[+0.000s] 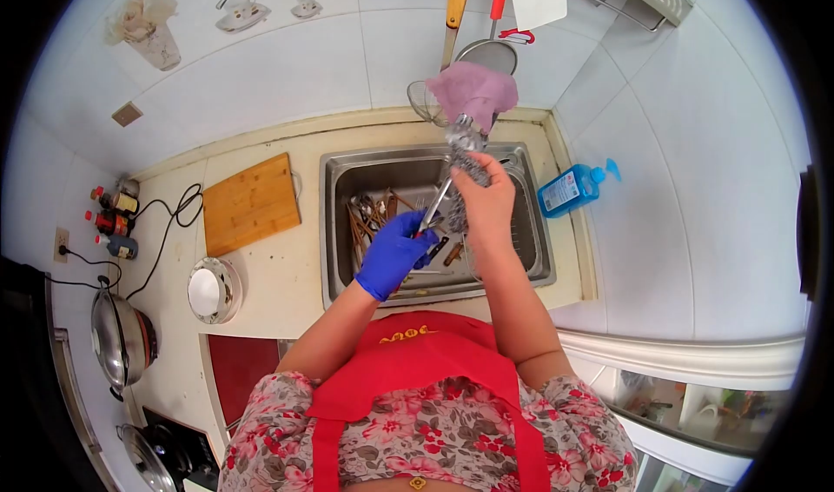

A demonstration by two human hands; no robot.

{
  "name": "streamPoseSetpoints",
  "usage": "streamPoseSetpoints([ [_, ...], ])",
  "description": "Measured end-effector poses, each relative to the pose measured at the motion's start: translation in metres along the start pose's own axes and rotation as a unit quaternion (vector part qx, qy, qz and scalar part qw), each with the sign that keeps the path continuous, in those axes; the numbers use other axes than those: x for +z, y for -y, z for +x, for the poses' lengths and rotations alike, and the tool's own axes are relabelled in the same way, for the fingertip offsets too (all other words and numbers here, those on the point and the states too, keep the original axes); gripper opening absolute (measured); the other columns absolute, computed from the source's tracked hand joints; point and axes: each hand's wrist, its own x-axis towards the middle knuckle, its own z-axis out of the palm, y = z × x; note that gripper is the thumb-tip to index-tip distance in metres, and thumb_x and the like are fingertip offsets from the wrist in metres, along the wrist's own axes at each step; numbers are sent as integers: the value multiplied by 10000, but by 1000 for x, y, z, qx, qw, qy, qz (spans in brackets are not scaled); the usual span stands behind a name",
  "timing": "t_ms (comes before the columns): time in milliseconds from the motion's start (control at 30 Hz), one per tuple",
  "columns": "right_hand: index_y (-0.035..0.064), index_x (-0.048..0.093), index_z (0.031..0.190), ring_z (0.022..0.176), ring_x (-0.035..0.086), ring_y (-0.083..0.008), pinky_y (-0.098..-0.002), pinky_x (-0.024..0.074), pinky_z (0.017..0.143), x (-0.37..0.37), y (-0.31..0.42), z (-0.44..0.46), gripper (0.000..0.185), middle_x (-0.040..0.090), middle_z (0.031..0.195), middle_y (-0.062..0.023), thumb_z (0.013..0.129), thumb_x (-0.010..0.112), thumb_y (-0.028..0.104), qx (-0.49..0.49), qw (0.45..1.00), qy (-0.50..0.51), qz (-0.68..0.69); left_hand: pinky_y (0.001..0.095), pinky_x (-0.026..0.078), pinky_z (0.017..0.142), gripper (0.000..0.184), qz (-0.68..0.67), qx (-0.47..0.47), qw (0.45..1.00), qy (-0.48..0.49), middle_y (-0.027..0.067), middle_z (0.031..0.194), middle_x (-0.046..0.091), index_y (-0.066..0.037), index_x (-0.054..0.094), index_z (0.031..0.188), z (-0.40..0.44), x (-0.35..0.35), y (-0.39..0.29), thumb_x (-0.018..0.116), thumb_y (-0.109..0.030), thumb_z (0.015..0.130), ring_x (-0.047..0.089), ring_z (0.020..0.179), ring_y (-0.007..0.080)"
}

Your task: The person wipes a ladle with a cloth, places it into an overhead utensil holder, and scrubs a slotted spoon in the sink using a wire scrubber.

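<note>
"Taking the sink [417, 151] as a clock with twelve at the back wall, where is the left hand [393, 255] working?"

"It's reaching in from about eight o'clock, wearing a blue glove. The fingers are closing snugly round the lower end of a metal utensil [438, 201]."

"And how is that utensil lying?"

"It's slanting up towards one o'clock, with its shaft showing just above the sink's middle. Its upper end is disappearing at the other hand, so I'm not managing to tell what kind of tool it is."

"What is the right hand [489, 203] doing?"

"It's coming in from about five o'clock, bare, with thumb and fingers pinching nearly together on a grey wiry scrubber [473, 172]. The scrubber is meeting the utensil's upper end, though I'm not able to see whether it's wrapping round it or only touching its side."

"What's sitting inside the sink?"

"A bundle of cutlery [368, 219] is lying towards nine o'clock, past the gloved hand."

"And round about?"

"A pink cloth [473, 90] is spreading over the tap [465, 132] just past twelve. A blue bottle [566, 191] is standing near the rim between two and three. A wooden cutting board [252, 205] is lying near nine, and stacked bowls [211, 290] are sitting between eight and nine."
</note>
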Motion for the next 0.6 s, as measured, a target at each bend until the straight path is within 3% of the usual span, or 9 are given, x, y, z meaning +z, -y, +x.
streamPoseSetpoints([
  [167,13,568,952,682,530,-79,-209,432,602,-3,20,9,223,583,813,-27,740,631,-14,28,998,-28,53,211,364,449,211,51,-91,992,73,18,674,531,-42,575,997,-14,-12,-2,546,-196,856,464,496,64],
  [267,8,596,874,712,534,-82,-212,437,640,4,19,-4,185,603,814,-31,704,669,10,24,999,-8,19,250,395,502,209,157,-72,985,-1,52,691,553,-41,591,952,-14,-6,-2,548,-219,852,497,538,103],
  [333,14,603,862,707,539,-71,-213,440,640,12,18,-23,183,611,795,-31,693,675,19,-72,981,33,-177,294,418,579,212,240,79,964,-78,88,716,573,-34,596,897,-13,-5,-2,547,-233,847,540,618,162],
  [433,19,611,870,697,540,-65,-217,443,643,14,-1,-34,194,617,789,-30,689,679,41,-6,994,70,-82,316,427,640,203,282,72,952,-97,112,746,583,-38,594,887,-10,-11,4,545,-230,842,559,691,215],
  [500,15,611,872,702,539,-70,-221,442,645,8,0,-25,194,619,795,-36,693,676,47,-18,992,76,-101,316,427,635,200,275,85,953,-95,115,743,579,-41,594,886,-11,-10,5,545,-230,842,560,685,217],
  [567,4,597,864,704,528,-68,-212,434,622,5,5,-7,177,599,785,-23,708,669,46,-85,983,5,-164,315,426,629,197,268,99,954,-90,118,740,576,-44,595,885,-14,-7,7,544,-230,842,561,679,220],
  [600,3,596,863,694,525,-69,-211,430,622,2,10,3,177,599,776,-23,707,669,40,-54,990,-10,-129,315,427,631,193,251,76,961,-81,116,739,577,-48,595,887,-14,-5,6,543,-228,843,561,678,218],
])
